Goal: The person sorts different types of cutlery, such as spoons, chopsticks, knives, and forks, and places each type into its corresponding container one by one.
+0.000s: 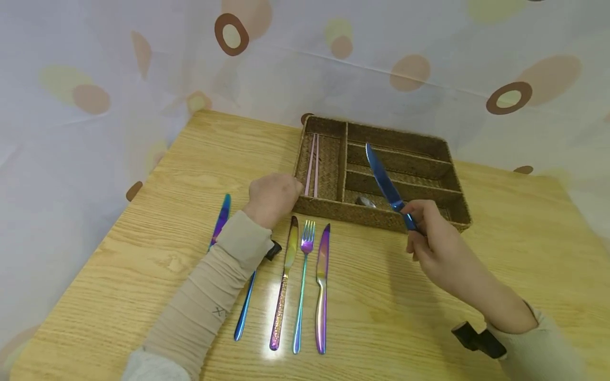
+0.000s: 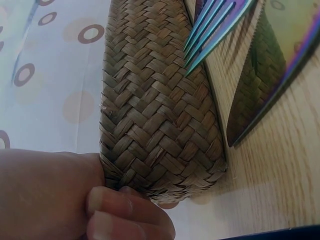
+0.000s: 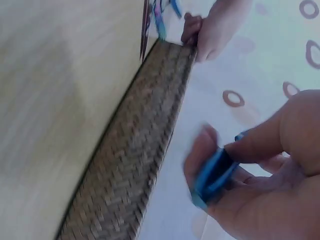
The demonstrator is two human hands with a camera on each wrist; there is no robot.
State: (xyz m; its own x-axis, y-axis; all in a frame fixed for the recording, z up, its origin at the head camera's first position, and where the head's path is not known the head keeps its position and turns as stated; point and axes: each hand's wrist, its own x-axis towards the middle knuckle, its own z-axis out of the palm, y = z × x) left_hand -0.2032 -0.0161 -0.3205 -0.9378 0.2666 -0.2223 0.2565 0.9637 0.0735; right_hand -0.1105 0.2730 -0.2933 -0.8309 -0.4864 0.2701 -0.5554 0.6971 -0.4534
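Observation:
A blue table knife [image 1: 383, 177] is pinched by its handle in my right hand [image 1: 436, 243], its blade tilted up over the right-hand compartments. The right wrist view shows the blue handle [image 3: 215, 172] between thumb and fingers, slightly blurred. My left hand [image 1: 271, 198] grips the near left corner of a woven cutlery tray [image 1: 381, 216]; its curled fingers [image 2: 125, 215] press the outer wall in the left wrist view. Two pink chopsticks [image 1: 312, 164] lie in the tray's left compartment. A spoon [image 1: 365, 201] lies in the nearest right compartment, partly hidden by the front wall.
In front of the tray, on the wooden table [image 1: 381, 317], lie a patterned-handle knife [image 1: 285, 286], a fork [image 1: 303, 270] and a purple knife [image 1: 322, 286]. A blue-purple utensil [image 1: 221, 219] is partly covered by my left forearm. Patterned cloth [image 1: 362, 69] hangs behind.

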